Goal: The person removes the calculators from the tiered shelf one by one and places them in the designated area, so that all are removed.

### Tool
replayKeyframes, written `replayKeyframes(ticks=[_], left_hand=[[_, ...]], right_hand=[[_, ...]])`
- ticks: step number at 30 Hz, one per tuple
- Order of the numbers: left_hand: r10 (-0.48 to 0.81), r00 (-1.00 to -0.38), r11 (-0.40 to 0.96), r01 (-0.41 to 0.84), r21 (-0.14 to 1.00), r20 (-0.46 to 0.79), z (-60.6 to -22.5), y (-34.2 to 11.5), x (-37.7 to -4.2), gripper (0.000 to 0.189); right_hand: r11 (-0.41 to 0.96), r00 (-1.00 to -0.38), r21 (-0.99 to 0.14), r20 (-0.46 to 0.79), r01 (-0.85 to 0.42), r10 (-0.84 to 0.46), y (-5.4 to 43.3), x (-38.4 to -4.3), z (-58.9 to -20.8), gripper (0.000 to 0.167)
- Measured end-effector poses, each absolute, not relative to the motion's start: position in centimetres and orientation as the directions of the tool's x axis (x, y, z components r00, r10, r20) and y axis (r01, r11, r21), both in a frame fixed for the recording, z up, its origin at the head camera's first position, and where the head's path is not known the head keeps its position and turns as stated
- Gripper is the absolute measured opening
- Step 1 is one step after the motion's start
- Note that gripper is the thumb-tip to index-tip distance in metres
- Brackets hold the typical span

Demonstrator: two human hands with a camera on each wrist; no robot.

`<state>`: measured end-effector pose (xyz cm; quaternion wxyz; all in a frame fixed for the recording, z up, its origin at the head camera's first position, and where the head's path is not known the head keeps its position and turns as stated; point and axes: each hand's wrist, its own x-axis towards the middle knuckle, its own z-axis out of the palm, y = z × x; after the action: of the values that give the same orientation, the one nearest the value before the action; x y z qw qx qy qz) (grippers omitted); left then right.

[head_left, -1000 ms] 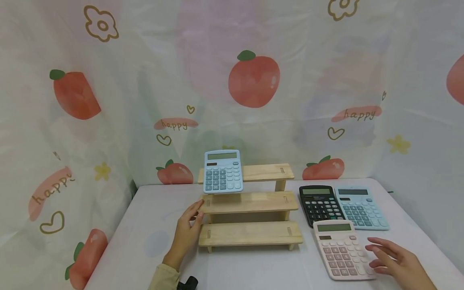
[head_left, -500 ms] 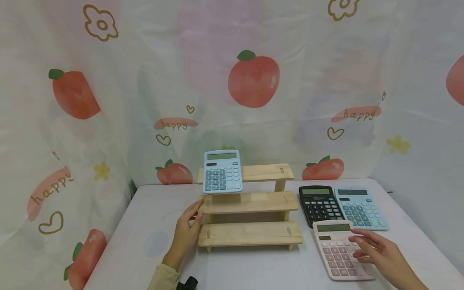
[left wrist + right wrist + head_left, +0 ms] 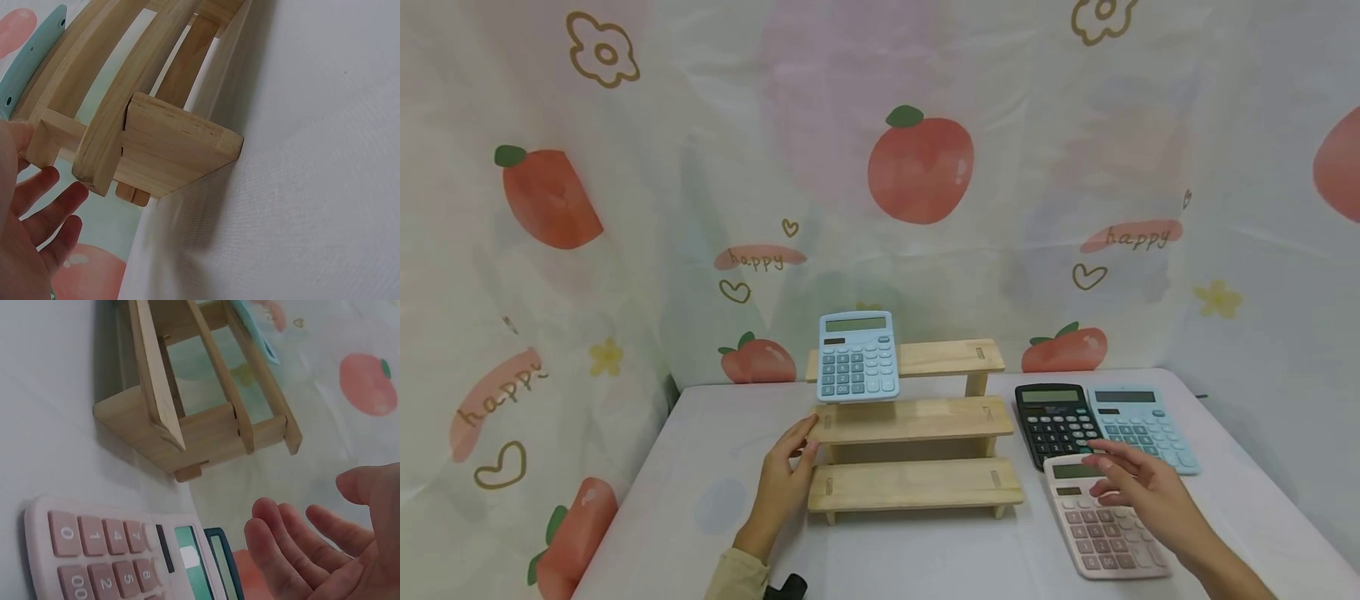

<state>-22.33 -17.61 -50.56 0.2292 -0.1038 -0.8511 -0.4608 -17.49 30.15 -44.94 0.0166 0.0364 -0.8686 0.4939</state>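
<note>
A three-tier wooden display rack stands mid-table. My left hand holds the left end of its middle shelf, thumb at the front edge and fingers along the end; in the left wrist view the other fingers lie spread beside the wood. A light blue calculator leans upright on the upper tier, at the left. My right hand, fingers relaxed and holding nothing, hovers over a pink calculator, its fingertips overlapping the lower edge of the black calculator in the head view.
A second light blue calculator lies to the right of the black one. A white cloth covers the table. Behind it hangs a patterned backdrop. A small black object shows near my left sleeve.
My right hand has moved left and away from me, from beside the pink calculator to above its upper part. The left hand keeps its place on the rack.
</note>
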Motion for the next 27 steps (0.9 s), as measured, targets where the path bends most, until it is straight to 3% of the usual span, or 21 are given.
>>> replayKeyframes(ticks=[9, 27], left_hand=[[-0.032, -0.882, 0.548, 0.379, 0.746, 0.471, -50.7, -17.6, -22.4, 0.041], [-0.027, -0.874, 0.551, 0.391, 0.737, 0.485, -50.6, -17.8, -22.4, 0.040]], right_hand=[[0.378, -0.973, -0.899, 0.178, -0.222, -0.148, 27.6, -18.9, -44.5, 0.038], [0.198, -0.931, -0.928, 0.261, -0.315, -0.256, 22.2, -21.2, -43.7, 0.041]])
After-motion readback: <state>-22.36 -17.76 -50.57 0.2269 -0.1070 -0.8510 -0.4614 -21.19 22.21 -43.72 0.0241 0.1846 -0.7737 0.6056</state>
